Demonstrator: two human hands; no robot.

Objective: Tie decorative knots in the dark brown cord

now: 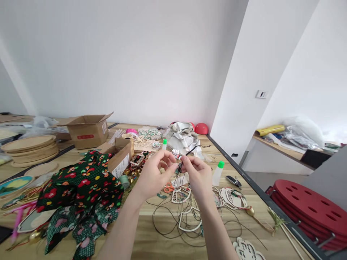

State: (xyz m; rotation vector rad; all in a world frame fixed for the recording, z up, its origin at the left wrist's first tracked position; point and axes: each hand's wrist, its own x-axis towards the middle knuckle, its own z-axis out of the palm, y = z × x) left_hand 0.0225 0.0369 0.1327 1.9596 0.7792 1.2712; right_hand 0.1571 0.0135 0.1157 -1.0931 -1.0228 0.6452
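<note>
My left hand [155,172] and my right hand [195,173] are raised together above the wooden table [151,238], fingertips pinched and nearly touching. Between them they hold a thin black cord [193,149] with a small dark piece at the pinch; the cord trails up and to the right. Below my hands lie loose loops of black cord [173,224], white laser-cut wooden shapes [187,220] and orange scissors [168,187].
Green floral fabric [78,195] lies at the left. Cardboard boxes [87,130], stacked wooden discs [29,148], two green-capped glue bottles [218,172], a cloth bag [182,137] and red stools [311,213] at the right surround the work spot.
</note>
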